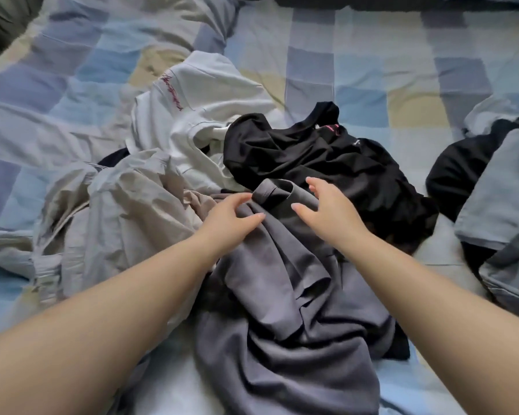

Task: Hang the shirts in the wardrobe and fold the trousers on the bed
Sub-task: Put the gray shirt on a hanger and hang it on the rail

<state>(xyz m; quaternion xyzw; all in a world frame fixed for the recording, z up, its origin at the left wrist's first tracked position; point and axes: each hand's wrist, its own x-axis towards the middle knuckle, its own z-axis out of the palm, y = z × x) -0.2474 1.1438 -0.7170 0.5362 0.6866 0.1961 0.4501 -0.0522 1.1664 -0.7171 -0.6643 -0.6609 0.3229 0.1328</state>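
Both hands over grey garment (282, 310) mid-bed, nothing gripped yet.

Grey garment lies crumpled at front of pile on checked bed (372, 70). Left hand (231, 217) rests on its folded top edge, grip loose, fingers spread; right hand (327, 211) hovers just beside, grip open. Black shirt (312, 157) behind, white shirt (198, 109) and beige garment (108, 205) to left, blue-grey clothes (501, 205) at right.

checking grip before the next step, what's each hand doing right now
Left hand: open, fingers resting on the grey garment, not gripping it.
Right hand: open, fingers spread just above the same garment, holding nothing.
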